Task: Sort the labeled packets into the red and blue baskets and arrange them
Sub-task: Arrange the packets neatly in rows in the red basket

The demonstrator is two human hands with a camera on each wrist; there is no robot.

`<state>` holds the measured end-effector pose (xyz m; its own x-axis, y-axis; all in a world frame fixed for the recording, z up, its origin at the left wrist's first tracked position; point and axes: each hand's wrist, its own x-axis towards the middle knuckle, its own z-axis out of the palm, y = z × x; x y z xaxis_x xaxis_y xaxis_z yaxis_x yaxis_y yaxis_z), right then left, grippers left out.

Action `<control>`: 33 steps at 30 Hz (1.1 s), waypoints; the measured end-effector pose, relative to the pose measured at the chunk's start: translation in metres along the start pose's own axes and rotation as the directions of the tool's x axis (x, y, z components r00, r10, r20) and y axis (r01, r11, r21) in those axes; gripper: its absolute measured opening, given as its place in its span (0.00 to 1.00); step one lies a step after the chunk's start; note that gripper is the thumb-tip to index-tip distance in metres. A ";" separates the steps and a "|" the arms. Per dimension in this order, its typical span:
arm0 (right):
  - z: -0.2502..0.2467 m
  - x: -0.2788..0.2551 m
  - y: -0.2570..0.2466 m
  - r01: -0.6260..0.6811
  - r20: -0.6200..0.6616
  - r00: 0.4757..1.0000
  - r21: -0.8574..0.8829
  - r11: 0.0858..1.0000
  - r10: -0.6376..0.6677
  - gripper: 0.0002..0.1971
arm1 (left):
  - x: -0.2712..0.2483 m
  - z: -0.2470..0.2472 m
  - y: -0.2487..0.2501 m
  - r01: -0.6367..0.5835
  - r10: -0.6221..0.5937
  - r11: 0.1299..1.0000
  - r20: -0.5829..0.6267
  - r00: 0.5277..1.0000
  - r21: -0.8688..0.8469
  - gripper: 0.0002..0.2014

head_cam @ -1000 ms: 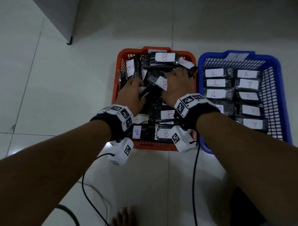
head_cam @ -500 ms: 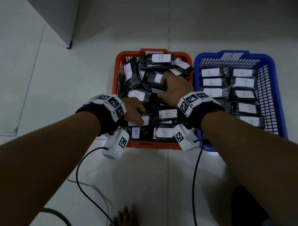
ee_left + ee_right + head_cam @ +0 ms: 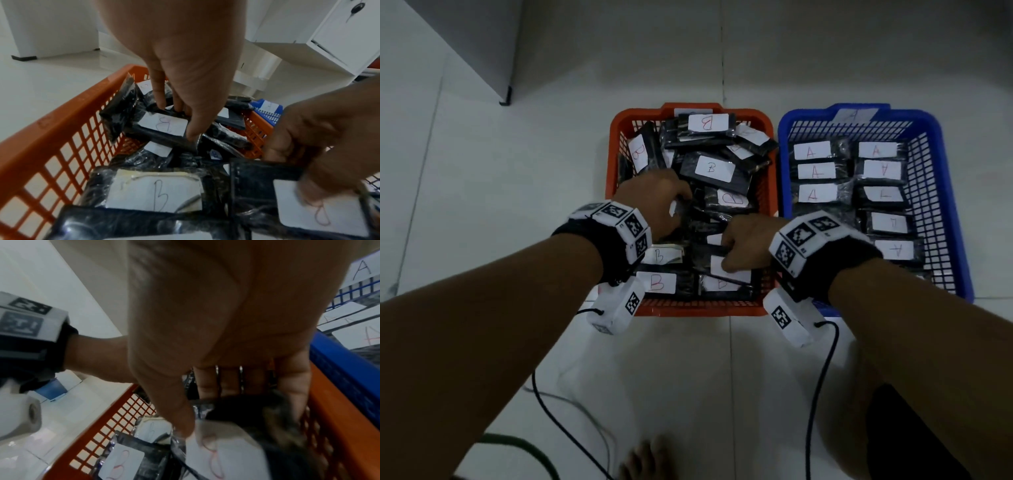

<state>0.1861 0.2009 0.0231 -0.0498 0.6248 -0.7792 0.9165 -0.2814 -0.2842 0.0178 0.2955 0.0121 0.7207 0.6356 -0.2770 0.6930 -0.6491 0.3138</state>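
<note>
The red basket [image 3: 698,310] holds a loose heap of black packets with white B labels [image 3: 714,168]. My left hand [image 3: 681,202] reaches into its middle left and pinches a B packet [image 3: 162,128] between thumb and fingers [image 3: 176,120]. My right hand [image 3: 726,253] is at the basket's near right. Its thumb presses the label of another B packet [image 3: 232,456] and its fingers curl behind it [image 3: 308,207]. The blue basket [image 3: 959,240] on the right holds A packets [image 3: 811,150] in two neat columns.
Both baskets stand side by side on a pale tiled floor. A grey cabinet corner [image 3: 465,51] is at the far left. Black cables [image 3: 818,377] trail from the wrist cameras across the floor. A bare foot [image 3: 643,459] shows at the bottom edge.
My right hand has drawn back from the middle of the red basket to its near right with a packet. My left hand has moved from the near left to the middle left.
</note>
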 end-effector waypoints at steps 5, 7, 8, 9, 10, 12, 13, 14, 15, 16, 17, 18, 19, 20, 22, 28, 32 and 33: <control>-0.012 0.008 -0.002 0.065 -0.424 0.901 -0.085 0.994 -0.095 0.12 | 0.006 0.000 -0.005 -0.037 0.025 0.994 0.105 0.994 0.107 0.27; -0.015 0.019 -0.005 0.096 -0.501 0.850 -0.159 0.983 -0.164 0.11 | 0.007 -0.002 -0.006 -0.073 0.057 0.988 0.114 0.992 0.138 0.27; -0.014 0.025 -0.006 0.103 -0.505 0.842 -0.200 0.974 -0.192 0.13 | 0.007 -0.002 -0.004 -0.103 0.087 0.983 0.111 0.990 0.150 0.26; -0.012 0.029 -0.006 0.106 -0.491 0.844 -0.238 0.965 -0.214 0.16 | 0.006 -0.002 -0.002 -0.135 0.119 0.978 0.105 0.987 0.159 0.24; -0.009 0.032 -0.006 0.106 -0.472 0.851 -0.271 0.957 -0.228 0.19 | 0.005 -0.002 -0.001 -0.162 0.145 0.973 0.108 0.984 0.167 0.22; -0.005 0.035 -0.005 0.091 -0.432 0.873 -0.313 0.945 -0.227 0.26 | 0.004 -0.003 -0.001 -0.185 0.166 0.969 0.125 0.978 0.166 0.15; -0.005 0.035 -0.005 0.073 -0.415 0.884 -0.331 0.941 -0.215 0.28 | 0.004 -0.004 -0.001 -0.182 0.162 0.972 0.136 0.977 0.150 0.12; -0.005 0.034 -0.005 0.055 -0.409 0.889 -0.348 0.936 -0.204 0.30 | 0.005 -0.007 -0.002 -0.174 0.155 0.977 0.152 0.976 0.121 0.10; -0.005 0.033 -0.007 0.037 -0.410 0.891 -0.360 0.932 -0.194 0.30 | 0.005 -0.009 -0.002 -0.161 0.146 0.984 0.169 0.975 0.077 0.09; -0.005 0.031 -0.009 0.026 -0.417 0.889 -0.365 0.931 -0.189 0.29 | 0.005 -0.012 -0.002 -0.136 0.128 0.990 0.193 0.973 0.028 0.09; -0.006 0.031 -0.010 0.021 -0.421 0.888 -0.369 0.929 -0.187 0.28 | 0.007 -0.015 -0.001 -0.111 0.111 0.994 0.223 0.968 -0.016 0.09; -0.006 0.030 -0.012 0.025 -0.417 0.888 -0.373 0.927 -0.192 0.26 | 0.007 -0.018 0.001 -0.075 0.087 0.996 0.264 0.961 -0.056 0.09; -0.006 0.030 -0.014 0.030 -0.414 0.888 -0.378 0.926 -0.198 0.24 | 0.008 -0.021 0.002 -0.039 0.063 0.996 0.305 0.950 -0.085 0.09; -0.007 0.031 -0.014 0.035 -0.417 0.886 -0.378 0.925 -0.204 0.23 | 0.011 -0.025 0.004 -0.007 0.042 0.995 0.341 0.939 -0.101 0.10; -0.008 0.032 -0.009 0.077 -0.410 0.883 -0.354 0.932 -0.229 0.24 | 0.012 -0.025 0.006 0.070 -0.025 0.994 0.435 0.900 -0.088 0.12; -0.010 0.016 0.013 0.265 -0.541 0.804 -0.045 0.963 -0.246 0.21 | -0.001 0.003 -0.001 0.315 -0.189 0.943 0.606 0.773 -0.108 0.18; -0.011 0.004 0.013 0.297 -0.510 0.835 0.101 0.949 -0.207 0.20 | -0.012 0.007 0.009 0.313 -0.187 0.945 0.631 0.753 -0.094 0.17; -0.010 0.003 0.014 0.294 -0.468 0.859 0.120 0.948 -0.207 0.20 | -0.014 0.007 0.009 0.331 -0.205 0.939 0.623 0.755 -0.092 0.17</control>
<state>0.2024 0.2066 0.0224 -0.0469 0.9359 -0.3492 0.8069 -0.1706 -0.5656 0.0139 0.2783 0.0126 0.4144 0.3522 -0.8392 0.8875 -0.3606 0.2869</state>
